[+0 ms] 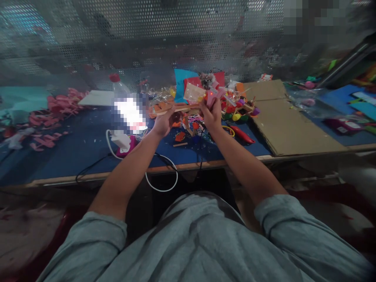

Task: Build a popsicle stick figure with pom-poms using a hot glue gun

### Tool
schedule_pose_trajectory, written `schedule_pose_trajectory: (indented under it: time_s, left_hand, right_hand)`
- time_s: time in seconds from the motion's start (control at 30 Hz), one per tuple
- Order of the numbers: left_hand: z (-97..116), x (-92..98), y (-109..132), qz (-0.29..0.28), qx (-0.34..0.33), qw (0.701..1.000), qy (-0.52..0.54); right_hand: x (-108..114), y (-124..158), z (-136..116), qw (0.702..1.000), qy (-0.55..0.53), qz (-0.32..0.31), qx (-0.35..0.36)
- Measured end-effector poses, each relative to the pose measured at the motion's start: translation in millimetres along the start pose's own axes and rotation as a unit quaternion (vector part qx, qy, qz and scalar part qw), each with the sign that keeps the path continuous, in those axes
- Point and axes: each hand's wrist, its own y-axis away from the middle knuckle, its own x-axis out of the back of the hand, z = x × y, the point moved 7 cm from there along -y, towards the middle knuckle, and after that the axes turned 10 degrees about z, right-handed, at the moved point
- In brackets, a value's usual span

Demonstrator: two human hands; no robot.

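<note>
Pinching a thin wooden strip [173, 111] in its left part, your left hand [164, 122] is working just left of the pink glue gun [212, 96], which is showing a small red light. Your right hand [212, 114] is closing around that glue gun, and the strip is stretching from your left fingers toward it, above the table [88, 156]. Whether your right fingers are also gripping the strip's right end, you are leaving too hidden to tell. Just below and left of the glue gun, an orange piece [180, 136] and a short stick [180, 144] are lying among scraps. Just right of it, colored balls [236, 116] are crowding together, and below these, nearer you than the glue gun, a red-handled tool [244, 135] is resting. Farther right of the glue gun, a folded cardboard sheet [293, 127] is spreading flat. Behind it and slightly left, a blue sheet [181, 84] is standing up. Well to its left, a glaring white shape [129, 111] is sitting blurred, with a red-capped bottle [115, 79] behind it and a purple socket block [126, 148] in front. Farthest left of the glue gun, pink pieces [66, 103] are lying heaped.
</note>
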Motion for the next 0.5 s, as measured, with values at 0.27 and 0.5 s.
schedule_pose_trajectory:
  time_s: [0.27, 0.5]
  left_hand:
    - [3.4, -4.5, 2.4, -0.055, -0.032, 0.998, -0.013]
    - [2.9, -2.1, 0.5, -0.036, -0.030, 0.998, -0.034]
  right_hand:
    - [-0.1, 1.1, 2.2, 0.997, -0.030, 0.041, -0.058]
    - [-5.5, 6.9, -12.3, 0.999, -0.030, 0.002, -0.034]
